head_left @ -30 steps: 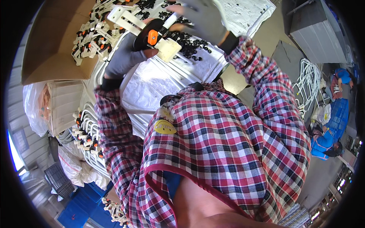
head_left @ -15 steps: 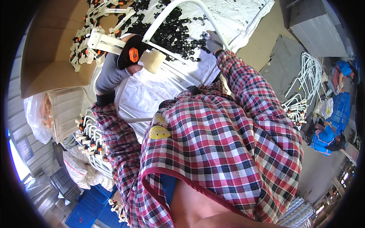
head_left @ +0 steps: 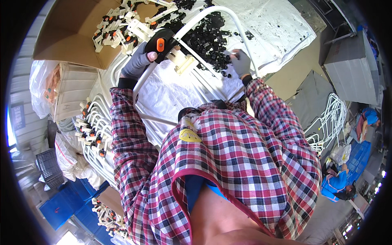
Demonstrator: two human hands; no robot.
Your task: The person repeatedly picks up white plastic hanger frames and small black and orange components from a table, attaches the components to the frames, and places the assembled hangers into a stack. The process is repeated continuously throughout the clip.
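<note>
Assembly workshop or small factory floor, seen from a worker's head. A work table (head_left: 286,24) under a white cover carries a heap of small black plastic parts (head_left: 206,38); a cardboard box (head_left: 65,32) at its left holds white clips with orange and black fittings (head_left: 118,28). Bent white tube frames are stacked in bulk at the left (head_left: 92,134) and again at the right (head_left: 330,118) (each stack many alike). Blue plastic crates (head_left: 65,204) and filled plastic sacks (head_left: 41,81) stand on the floor. A second person in blue (head_left: 337,183) crouches at work on the bare concrete floor (head_left: 294,73).
</note>
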